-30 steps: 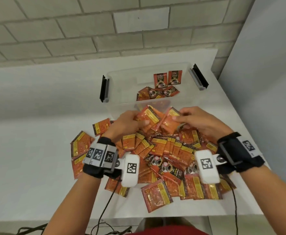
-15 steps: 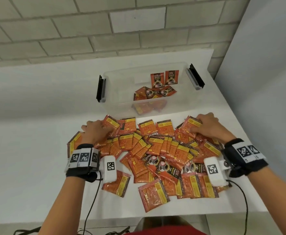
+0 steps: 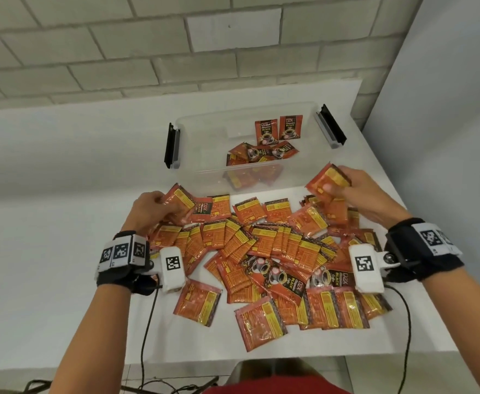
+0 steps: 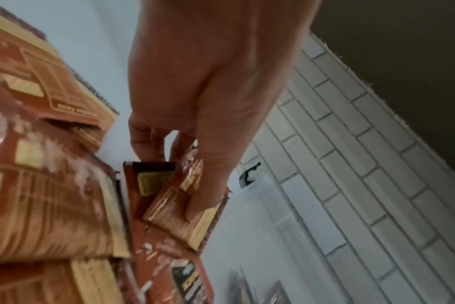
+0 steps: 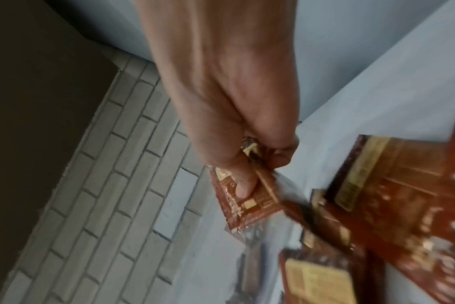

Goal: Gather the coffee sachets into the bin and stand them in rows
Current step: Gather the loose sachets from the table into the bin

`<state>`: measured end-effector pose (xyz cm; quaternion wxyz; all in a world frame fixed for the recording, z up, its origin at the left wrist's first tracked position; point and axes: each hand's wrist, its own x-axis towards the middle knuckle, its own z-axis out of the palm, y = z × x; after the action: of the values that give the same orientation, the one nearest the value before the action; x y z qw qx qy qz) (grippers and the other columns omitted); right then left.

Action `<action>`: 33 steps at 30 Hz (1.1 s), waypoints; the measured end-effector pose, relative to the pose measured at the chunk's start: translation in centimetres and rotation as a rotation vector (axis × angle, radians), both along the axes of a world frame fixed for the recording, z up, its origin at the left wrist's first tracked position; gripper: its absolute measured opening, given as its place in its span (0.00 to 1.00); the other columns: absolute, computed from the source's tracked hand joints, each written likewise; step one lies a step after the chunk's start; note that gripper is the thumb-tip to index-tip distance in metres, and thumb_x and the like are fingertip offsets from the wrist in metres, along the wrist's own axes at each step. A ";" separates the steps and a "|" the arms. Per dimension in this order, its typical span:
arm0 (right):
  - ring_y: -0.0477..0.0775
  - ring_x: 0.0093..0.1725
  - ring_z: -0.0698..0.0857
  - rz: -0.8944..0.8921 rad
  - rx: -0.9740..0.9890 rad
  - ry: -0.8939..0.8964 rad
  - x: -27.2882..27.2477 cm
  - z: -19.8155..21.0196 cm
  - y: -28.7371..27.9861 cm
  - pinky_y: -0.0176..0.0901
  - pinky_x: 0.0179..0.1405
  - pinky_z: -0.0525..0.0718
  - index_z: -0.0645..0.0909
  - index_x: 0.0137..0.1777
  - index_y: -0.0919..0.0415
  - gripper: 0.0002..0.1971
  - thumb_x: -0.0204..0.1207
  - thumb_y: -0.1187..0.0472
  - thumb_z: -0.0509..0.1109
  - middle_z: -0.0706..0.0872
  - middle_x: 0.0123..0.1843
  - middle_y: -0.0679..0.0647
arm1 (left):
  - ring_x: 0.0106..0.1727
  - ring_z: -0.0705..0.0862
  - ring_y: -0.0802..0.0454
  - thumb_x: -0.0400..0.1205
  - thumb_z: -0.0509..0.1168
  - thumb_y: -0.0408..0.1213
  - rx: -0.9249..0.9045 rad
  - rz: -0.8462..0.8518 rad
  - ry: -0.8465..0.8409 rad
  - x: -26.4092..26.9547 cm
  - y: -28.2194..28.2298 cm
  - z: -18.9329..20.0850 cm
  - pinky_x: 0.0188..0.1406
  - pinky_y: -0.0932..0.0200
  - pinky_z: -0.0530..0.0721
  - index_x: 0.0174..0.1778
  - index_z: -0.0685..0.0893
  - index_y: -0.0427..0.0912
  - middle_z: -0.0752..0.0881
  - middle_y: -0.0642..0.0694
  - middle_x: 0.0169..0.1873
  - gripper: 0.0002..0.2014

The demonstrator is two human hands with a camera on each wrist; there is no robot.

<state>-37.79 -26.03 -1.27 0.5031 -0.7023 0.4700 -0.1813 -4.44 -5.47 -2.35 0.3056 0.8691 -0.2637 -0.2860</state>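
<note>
White brick wall stands behind the white table [image 3: 48, 217], and our clear bin [image 3: 193, 129] sits on it near that wall. On our side of the bin lies a big messy pile of coffee sachets [image 3: 264, 251], still flat on the table. A moment ago both our hands were pressed low on the pile, out at its two ends. Now our left hand [image 3: 147, 207] has lifted a sachet [image 3: 179, 201] just in front of the bin, with fingers and thumb curled round it. Our right hand [image 3: 358, 194] pinches another sachet [image 3: 328, 184] by the bin's right front corner. We think these two go in next. Inside the bin, two sachets [image 3: 278, 130] stand up at the back and a few lie flat [image 3: 261, 153]. So most of the job is still to do.
</note>
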 end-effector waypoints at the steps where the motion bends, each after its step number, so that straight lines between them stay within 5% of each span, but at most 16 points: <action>1: 0.54 0.56 0.86 -0.024 -0.006 -0.060 -0.3 0.5 -0.2 0.45 0.57 0.82 0.79 0.61 0.58 0.11 0.80 0.67 0.68 0.87 0.52 0.53 | 0.39 0.85 0.47 0.77 0.74 0.37 -0.041 0.018 0.010 0.1 0.3 0.3 0.40 0.54 0.82 0.49 0.82 0.34 0.88 0.35 0.47 0.12; 3: 0.49 0.56 0.85 -0.098 0.009 -0.152 -1.0 1.7 -0.3 0.42 0.58 0.80 0.77 0.65 0.60 0.15 0.80 0.67 0.68 0.87 0.53 0.51 | 0.39 0.85 0.46 0.79 0.71 0.35 -0.147 0.065 0.073 0.1 0.9 1.2 0.38 0.56 0.81 0.54 0.79 0.33 0.87 0.34 0.49 0.13; 6: 0.54 0.59 0.86 -0.190 0.102 -0.253 -2.5 3.4 0.1 0.53 0.68 0.78 0.77 0.67 0.60 0.16 0.79 0.68 0.68 0.88 0.57 0.56 | 0.37 0.88 0.48 0.80 0.68 0.34 -0.305 0.115 0.151 0.1 2.8 3.1 0.34 0.59 0.83 0.58 0.76 0.36 0.88 0.37 0.46 0.13; 9: 0.53 0.54 0.85 -0.165 0.185 -0.172 -4.5 4.1 2.0 0.52 0.64 0.79 0.77 0.66 0.62 0.18 0.77 0.68 0.69 0.86 0.55 0.57 | 0.31 0.89 0.49 0.78 0.70 0.29 -0.411 0.132 0.293 0.4 5.6 4.4 0.31 0.56 0.88 0.57 0.74 0.43 0.90 0.40 0.36 0.15; 12: 0.52 0.50 0.83 -0.128 0.191 0.075 -6.2 2.6 4.3 0.42 0.46 0.78 0.75 0.65 0.62 0.20 0.73 0.68 0.73 0.83 0.56 0.59 | 0.38 0.90 0.44 0.72 0.74 0.28 -0.284 0.089 0.333 0.6 8.5 3.7 0.43 0.49 0.90 0.56 0.79 0.40 0.91 0.39 0.38 0.17; 17: 0.70 0.65 0.78 -0.085 -0.045 0.718 -7.2 -2.6 5.6 0.60 0.62 0.79 0.72 0.72 0.64 0.43 0.61 0.38 0.75 0.75 0.67 0.67 | 0.51 0.88 0.38 0.65 0.80 0.39 0.005 0.114 0.188 0.4 10.4 0.2 0.62 0.39 0.81 0.46 0.87 0.36 0.90 0.38 0.46 0.17; 19: 0.71 0.71 0.71 -0.093 -0.126 0.873 -6.9 -3.8 5.6 0.63 0.67 0.71 0.70 0.72 0.62 0.40 0.68 0.35 0.72 0.74 0.68 0.67 | 0.66 0.75 0.35 0.70 0.80 0.44 0.106 0.182 0.031 0.3 10.1 -1.1 0.64 0.41 0.75 0.46 0.83 0.43 0.79 0.37 0.57 0.16; 21: 0.71 0.72 0.68 -0.097 -0.122 0.942 -6.4 -3.8 5.5 0.62 0.68 0.68 0.68 0.72 0.64 0.37 0.72 0.37 0.70 0.73 0.69 0.68 | 0.67 0.69 0.31 0.69 0.79 0.56 0.251 0.157 -0.102 0.5 9.9 -1.7 0.65 0.39 0.72 0.50 0.82 0.49 0.75 0.36 0.59 0.21; 23: 0.71 0.71 0.70 -0.107 -0.061 0.909 -5.7 -3.5 5.3 0.61 0.67 0.71 0.65 0.72 0.69 0.36 0.75 0.43 0.72 0.72 0.69 0.71 | 0.59 0.79 0.33 0.61 0.78 0.61 0.240 0.167 -0.076 0.9 9.7 -2.2 0.61 0.38 0.78 0.50 0.83 0.54 0.82 0.38 0.55 0.26; 27: 0.67 0.59 0.81 -0.171 0.077 0.620 -5.1 -2.7 5.4 0.60 0.55 0.81 0.59 0.69 0.67 0.32 0.76 0.57 0.75 0.79 0.59 0.66 | 0.45 0.87 0.37 0.71 0.79 0.36 0.035 0.162 0.060 0.2 8.9 -1.8 0.51 0.43 0.85 0.49 0.83 0.41 0.88 0.38 0.45 0.15; 29: 0.63 0.53 0.83 -0.193 0.150 0.501 -5.1 -2.1 5.3 0.56 0.51 0.81 0.58 0.67 0.64 0.29 0.76 0.61 0.75 0.80 0.54 0.62 | 0.43 0.88 0.36 0.71 0.79 0.31 -0.041 0.174 0.112 0.1 8.7 -1.4 0.48 0.41 0.87 0.49 0.83 0.39 0.88 0.35 0.45 0.14; 33: 0.65 0.53 0.85 -0.220 0.230 0.364 -5.5 -1.7 4.3 0.61 0.59 0.83 0.73 0.56 0.64 0.18 0.72 0.64 0.78 0.85 0.53 0.63 | 0.36 0.87 0.41 0.74 0.74 0.26 -0.239 0.236 0.236 0.6 9.0 0.6 0.28 0.58 0.88 0.57 0.79 0.34 0.87 0.34 0.44 0.17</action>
<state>-43.30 -21.78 -2.94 0.4639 -0.6062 0.6440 -0.0510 -3.80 3.58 -1.76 0.4668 0.8119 -0.1545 -0.3146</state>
